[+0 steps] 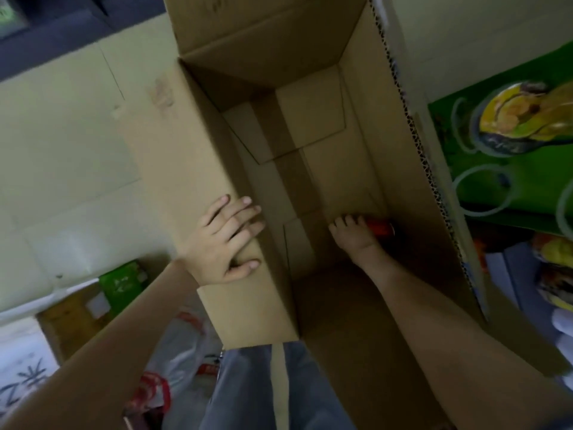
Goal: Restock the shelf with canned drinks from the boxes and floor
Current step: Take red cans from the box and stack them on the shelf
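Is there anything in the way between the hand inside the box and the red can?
No, nothing visible. The right hand is right on the can at the bottom of the box, fingers curled over it. The way up out of the box looks open too; the left hand only rests on the side wall.

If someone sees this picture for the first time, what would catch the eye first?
The big open cardboard box fills the middle, almost empty. Deep inside, by its right wall, the right hand grips a red can, while the left hand lies flat on the left wall. A bright green carton stands to the right.
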Motion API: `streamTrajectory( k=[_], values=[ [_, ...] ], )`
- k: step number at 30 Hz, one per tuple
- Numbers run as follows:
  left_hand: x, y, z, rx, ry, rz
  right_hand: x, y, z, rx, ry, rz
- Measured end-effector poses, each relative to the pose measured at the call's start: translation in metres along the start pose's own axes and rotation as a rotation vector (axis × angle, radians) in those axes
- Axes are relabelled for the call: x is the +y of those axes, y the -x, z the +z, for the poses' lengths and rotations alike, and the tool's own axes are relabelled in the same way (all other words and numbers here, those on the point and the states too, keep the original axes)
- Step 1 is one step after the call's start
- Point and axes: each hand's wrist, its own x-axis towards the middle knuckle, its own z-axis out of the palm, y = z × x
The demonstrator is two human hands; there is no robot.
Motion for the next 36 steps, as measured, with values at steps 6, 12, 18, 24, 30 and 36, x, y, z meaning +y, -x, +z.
streamTrajectory(
  k=[6, 12, 18, 24, 30, 36],
  values=[
    [0.006, -0.008, -0.027, -0.183, 0.071, -0.111, -0.006, 0.03, -0.049, 0.353, -0.435, -0.093],
    [0.049, -0.057, -0.089, -0.242, 0.285, -0.474, -0.022, 0.137, -0.12, 0.757, -1.168, -0.055],
    [0.103, -0.127, -0.169, -0.234, 0.762, -0.377, -0.017, 0.249, -0.146, 1.165, -1.454, 0.054],
    [0.166, -0.159, -0.221, -0.165, 0.784, -0.227, 0.0, 0.347, -0.133, 1.376, -1.501, 0.094],
    [0.278, -0.17, -0.261, -0.129, 0.817, -0.036, -0.006, 0.456, -0.063, 1.418, -1.763, 0.167],
    [0.446, -0.153, -0.293, -0.13, 0.796, 0.23, -0.033, 0.597, 0.042, 1.622, -1.761, 0.36]
  ],
)
